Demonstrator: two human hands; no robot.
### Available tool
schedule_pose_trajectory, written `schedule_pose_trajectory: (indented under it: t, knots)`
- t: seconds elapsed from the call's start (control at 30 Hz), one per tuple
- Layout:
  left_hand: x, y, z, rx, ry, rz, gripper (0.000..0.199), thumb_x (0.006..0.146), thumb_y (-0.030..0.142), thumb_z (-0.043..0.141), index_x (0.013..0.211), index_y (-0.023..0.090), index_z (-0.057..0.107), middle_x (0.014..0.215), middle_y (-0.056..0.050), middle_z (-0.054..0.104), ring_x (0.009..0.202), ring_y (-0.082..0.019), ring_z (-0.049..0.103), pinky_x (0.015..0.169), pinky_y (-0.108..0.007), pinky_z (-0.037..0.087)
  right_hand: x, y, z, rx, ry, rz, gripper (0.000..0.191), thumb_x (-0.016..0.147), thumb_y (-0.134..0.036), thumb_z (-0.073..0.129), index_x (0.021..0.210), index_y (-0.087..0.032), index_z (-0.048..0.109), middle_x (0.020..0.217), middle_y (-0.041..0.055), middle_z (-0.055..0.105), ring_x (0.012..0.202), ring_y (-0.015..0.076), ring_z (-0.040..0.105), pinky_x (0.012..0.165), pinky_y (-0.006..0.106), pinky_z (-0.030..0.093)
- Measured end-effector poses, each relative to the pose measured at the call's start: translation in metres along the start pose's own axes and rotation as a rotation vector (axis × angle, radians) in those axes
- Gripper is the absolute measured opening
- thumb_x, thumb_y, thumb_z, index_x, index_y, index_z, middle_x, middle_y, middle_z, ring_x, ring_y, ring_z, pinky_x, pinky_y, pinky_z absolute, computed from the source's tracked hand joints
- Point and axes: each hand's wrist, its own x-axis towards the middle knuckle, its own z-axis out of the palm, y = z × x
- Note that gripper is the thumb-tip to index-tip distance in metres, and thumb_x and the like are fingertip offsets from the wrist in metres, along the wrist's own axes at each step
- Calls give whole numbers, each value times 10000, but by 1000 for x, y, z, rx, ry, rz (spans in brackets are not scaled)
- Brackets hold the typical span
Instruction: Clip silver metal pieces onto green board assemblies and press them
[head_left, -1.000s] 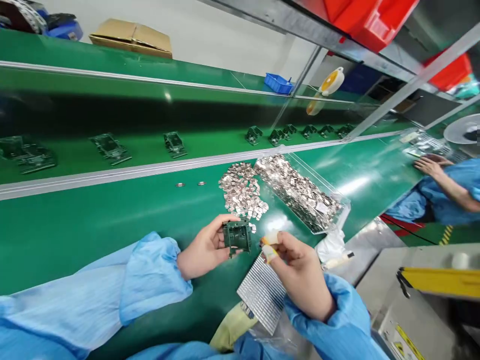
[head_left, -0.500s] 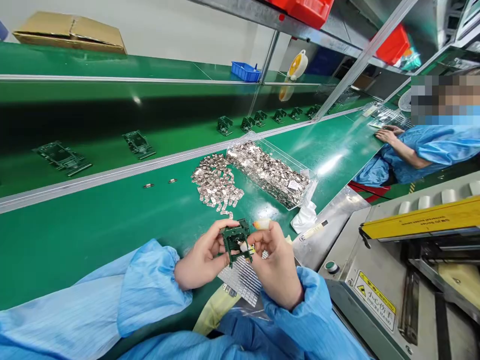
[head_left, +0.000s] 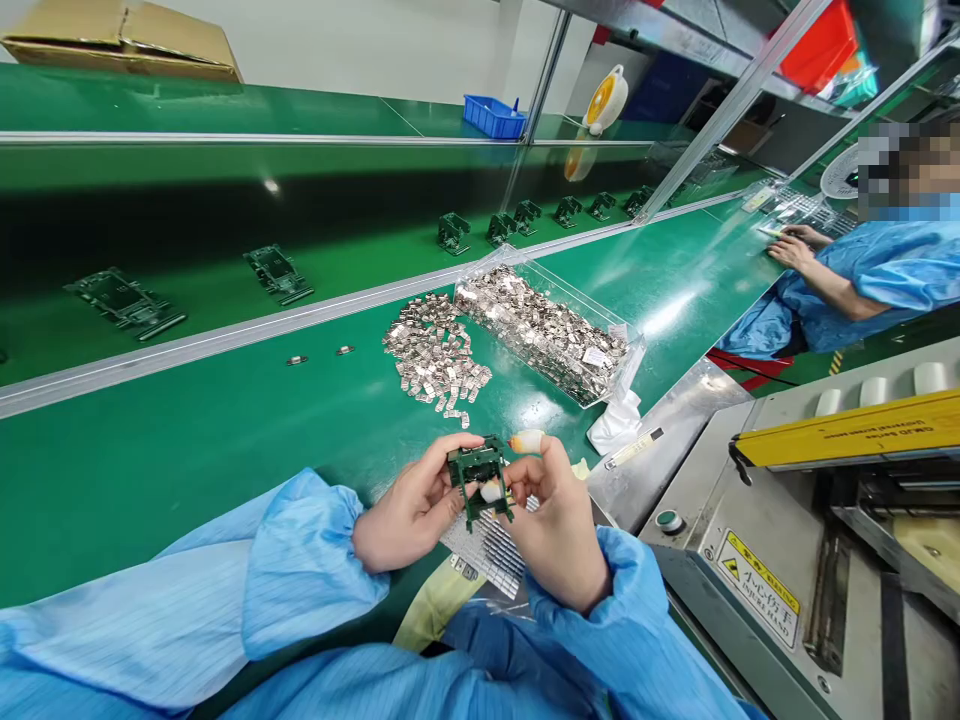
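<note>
My left hand [head_left: 411, 515] grips a green circuit board frame [head_left: 480, 460] by its left side, thumb in front and fingers behind. Small square openings show in the board, and its legs point down. On its right side my right hand [head_left: 559, 515] is closed, fingers curled against the edge, with the index finger raised in a whitish finger cot with an orange tip. A pale, covered fingertip shows inside the frame's opening. Just under both hands lies a sheet of small silver metal pieces [head_left: 491, 555], partly covered by them.
Beyond my hands are a loose pile of small metal parts [head_left: 435, 350] and a clear tray [head_left: 634, 365] full of them. Green boards [head_left: 277, 272] stand along the back ledge. To the right is a grey machine [head_left: 697, 560] with a yellow bar; a co-worker [head_left: 862, 280] sits farther off.
The camera view has shifted slightly, so the background sits a little higher. Both hands keep hold of the board, which has turned slightly. The co-worker's hands have moved a little.
</note>
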Motion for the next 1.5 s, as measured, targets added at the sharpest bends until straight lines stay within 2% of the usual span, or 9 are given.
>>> schedule_pose_trajectory:
  t: [0.2, 0.33, 0.53, 0.77, 1.0, 1.13, 1.23, 1.3, 1.5]
  knots:
    - [-7, -2, 5, 71, 112, -2, 434, 909, 387, 594, 1301, 215, 524, 893, -58, 646, 747, -178, 641, 663, -275, 556, -11, 1, 8, -37, 134, -49, 305, 762, -98, 569, 1006, -243, 457, 793, -4, 636, 643, 139, 573, 583, 261, 491]
    - [-10, -3, 12, 0, 159, -29, 413, 914, 400, 583, 1281, 226, 510, 807, -24, 632, 591, -136, 601, 563, -255, 531, -14, 3, 8, 81, 136, 48, 356, 770, -168, 628, 1092, -238, 491, 970, 58, 643, 806, 179, 636, 623, 281, 547]
    - [-11, -3, 17, -6, 176, -45, 334, 929, 398, 552, 1208, 228, 485, 771, -3, 589, 548, -118, 595, 522, -239, 526, -7, 3, 14, 419, 45, 303, 342, 692, -224, 718, 945, -241, 488, 808, 0, 596, 678, 155, 599, 511, 240, 508]
    - [-14, 4, 21, -2, 168, -46, 283, 897, 285, 571, 1152, 237, 457, 759, 27, 559, 528, -106, 580, 494, -228, 503, -12, 0, 17, 559, 68, 357, 384, 610, -174, 748, 896, -230, 497, 776, -15, 584, 681, 147, 598, 583, 258, 546]
    - [-25, 8, 40, 55, 84, -75, 337, 820, 212, 623, 1126, 239, 484, 748, 38, 575, 548, -109, 594, 528, -234, 512, -42, 2, 8, 548, 165, 346, 361, 600, -187, 751, 848, -234, 493, 727, -25, 584, 658, 144, 583, 566, 245, 533]
    - [-23, 7, 45, 136, -39, -77, 357, 808, 220, 643, 1143, 240, 524, 737, 30, 605, 576, -126, 606, 537, -237, 505, -73, 18, -7, 494, 249, 291, 293, 696, -299, 759, 895, -225, 558, 768, 0, 600, 720, 159, 594, 626, 267, 551]
    - [-6, 9, 44, 133, 9, -25, 403, 761, 216, 701, 1118, 233, 514, 815, 20, 628, 678, -132, 618, 603, -231, 523, -97, 45, -15, 410, 356, 328, 319, 800, -490, 681, 944, -212, 618, 838, 38, 639, 758, 180, 613, 646, 299, 561]
    - [11, 8, 44, 88, 40, -5, 437, 733, 224, 733, 1098, 220, 493, 849, 14, 622, 744, -136, 617, 648, -230, 533, -105, 64, -13, 372, 342, 357, 410, 790, -590, 658, 895, -194, 654, 787, 50, 662, 712, 191, 623, 615, 306, 544]
    - [44, -4, 52, 50, -49, -37, 411, 794, 318, 683, 1115, 192, 460, 862, 3, 568, 754, -136, 587, 667, -251, 542, -85, 89, 14, 355, 279, 312, 423, 814, -592, 610, 692, -188, 604, 609, 8, 595, 567, 144, 530, 548, 259, 446]
